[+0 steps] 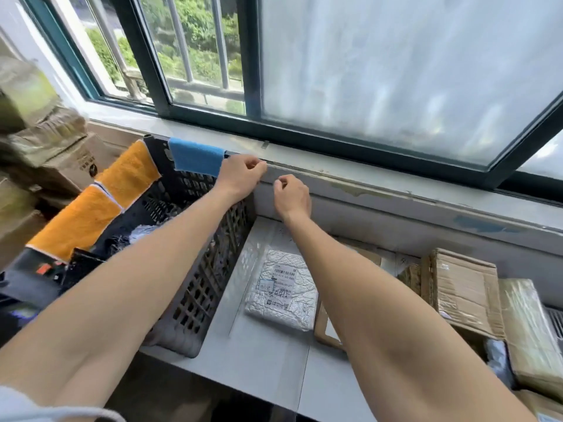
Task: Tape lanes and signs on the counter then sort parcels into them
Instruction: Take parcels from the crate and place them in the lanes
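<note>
My left hand (240, 175) and my right hand (291, 193) are both up at the front edge of the window sill (365, 184), a hand's width apart, fingers pinched together. I see nothing clearly between the fingertips; any clear tape there is too faint to tell. Below them lies the grey counter (268, 360), with pale tape lines (300, 382) running front to back. A white padded parcel (281, 293) with a printed label lies on the counter between my forearms. A flat brown parcel (324, 330) is partly hidden under my right arm.
A black slotted crate (207, 284) stands at the counter's left, with a blue cloth (195, 158) and orange cloths (128, 175) draped over its rim. Cardboard boxes (466, 287) and a taped parcel (530, 330) crowd the right. More cartons (61, 153) are stacked far left.
</note>
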